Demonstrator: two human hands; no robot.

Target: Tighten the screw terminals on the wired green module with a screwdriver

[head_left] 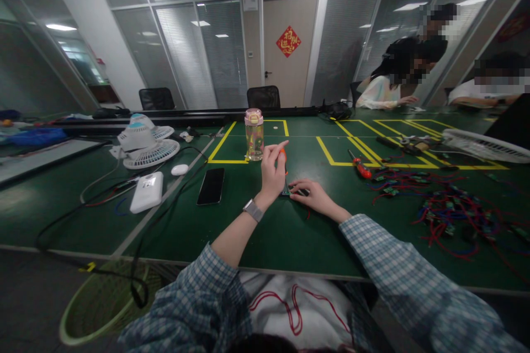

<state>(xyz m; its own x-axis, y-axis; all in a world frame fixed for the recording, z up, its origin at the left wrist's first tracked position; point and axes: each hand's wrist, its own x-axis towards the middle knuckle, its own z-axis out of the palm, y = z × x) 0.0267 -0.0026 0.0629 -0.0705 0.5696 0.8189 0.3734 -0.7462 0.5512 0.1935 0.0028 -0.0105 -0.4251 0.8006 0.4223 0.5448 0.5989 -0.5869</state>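
My left hand [273, 170], with a watch on its wrist, is closed around the orange-red handle of a screwdriver [283, 153]. The tool stands nearly upright, its shaft pointing down at a small circuit board [285, 193] on the green table. Whether the tip touches the board is too small to tell. My right hand [315, 196] rests low on the table, its thumb and fingers closed on the board's right edge. A short red wire lies beneath that hand.
A clear bottle [254, 135] stands beyond my hands, and a phone [211, 186] lies left. Another screwdriver [361, 168] and a heap of wired circuit boards [455, 212] lie right. White fans [144, 143] and a white box [147, 192] are further left. People sit at far right.
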